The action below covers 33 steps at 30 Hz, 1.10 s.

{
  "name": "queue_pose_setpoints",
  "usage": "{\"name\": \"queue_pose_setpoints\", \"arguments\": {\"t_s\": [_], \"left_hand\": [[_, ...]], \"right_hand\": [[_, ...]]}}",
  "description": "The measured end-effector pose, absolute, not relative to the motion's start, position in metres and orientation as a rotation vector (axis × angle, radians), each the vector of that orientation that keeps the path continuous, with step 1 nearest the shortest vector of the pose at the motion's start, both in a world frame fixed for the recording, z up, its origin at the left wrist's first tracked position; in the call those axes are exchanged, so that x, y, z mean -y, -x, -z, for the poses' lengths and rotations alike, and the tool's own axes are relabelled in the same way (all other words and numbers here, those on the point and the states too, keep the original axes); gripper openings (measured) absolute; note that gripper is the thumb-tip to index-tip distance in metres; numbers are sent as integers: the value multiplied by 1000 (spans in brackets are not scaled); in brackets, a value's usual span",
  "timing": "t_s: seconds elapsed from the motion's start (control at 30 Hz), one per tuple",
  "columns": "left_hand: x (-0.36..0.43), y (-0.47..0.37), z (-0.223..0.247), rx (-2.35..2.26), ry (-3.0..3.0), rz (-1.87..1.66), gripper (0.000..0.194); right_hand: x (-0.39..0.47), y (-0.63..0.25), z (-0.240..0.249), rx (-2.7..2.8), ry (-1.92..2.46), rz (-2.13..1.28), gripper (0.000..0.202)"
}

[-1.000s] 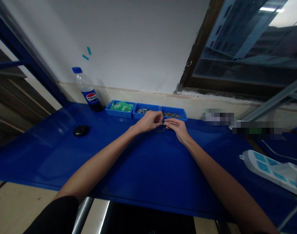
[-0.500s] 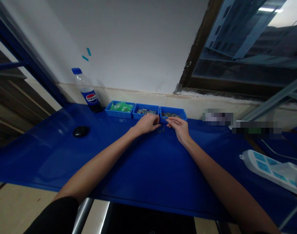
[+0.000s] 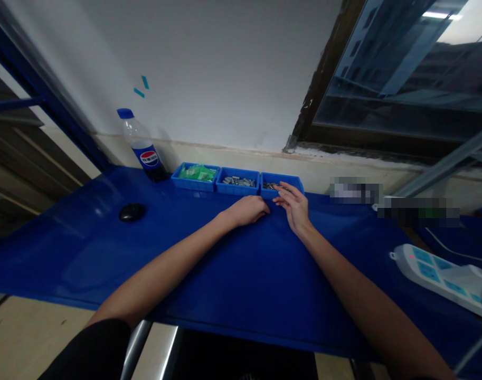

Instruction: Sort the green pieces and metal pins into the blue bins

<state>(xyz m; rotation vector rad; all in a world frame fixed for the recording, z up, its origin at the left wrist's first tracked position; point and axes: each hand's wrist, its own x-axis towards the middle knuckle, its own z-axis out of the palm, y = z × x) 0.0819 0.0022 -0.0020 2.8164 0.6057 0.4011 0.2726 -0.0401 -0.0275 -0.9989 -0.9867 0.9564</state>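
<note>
My left hand [image 3: 248, 210] is low over the blue table, in front of the middle bin [image 3: 238, 190] of small grey metal pieces. Its fingers are curled and closed; what they hold, if anything, is hidden. To its right, my right hand [image 3: 294, 206] has its fingers spread, with nothing visible in them. Its fingertips overlap the front of the right bin [image 3: 267, 194], where thin metal parts lie. The left bin [image 3: 193, 184] contains green plastic packets [image 3: 199, 172].
A cola bottle [image 3: 148, 157] stands at the back left, with a black mouse [image 3: 132, 212] in front of it. At the right lies a white power strip [image 3: 434, 274]. Blurred items [image 3: 355, 191] are by the wall. The blue table [image 3: 233, 285] runs beneath my forearms.
My left hand has moved right and slightly toward me, over the spot where small brass-coloured pieces lay; these are now out of sight. My right hand's fingers have spread and lifted toward the right bin.
</note>
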Motion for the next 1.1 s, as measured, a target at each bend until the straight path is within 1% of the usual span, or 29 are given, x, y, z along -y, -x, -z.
{"name": "queue_pose_setpoints", "arguments": {"t_s": [0.23, 0.4, 0.63, 0.8, 0.93, 1.1], "left_hand": [[-8, -75, -3, -690, -2839, -344, 35], [-14, -71, 1, -704, -2823, -438, 37], [-22, -69, -1, -701, -2703, -759, 30], [-21, -70, -10, -737, -2408, -1026, 19], [-18, -73, -12, -695, -2148, -1079, 18], [-20, -74, -11, -685, -2045, -1068, 18]], "right_hand": [[41, -273, 26, 966, 984, -988, 37], [41, -274, 26, 969, 978, -996, 33], [41, -272, 26, 974, 964, -996, 30], [39, -272, 28, 981, 980, -991, 23], [39, -272, 30, 1003, 992, -1003, 21], [39, -272, 29, 1016, 999, -1012, 20]]}}
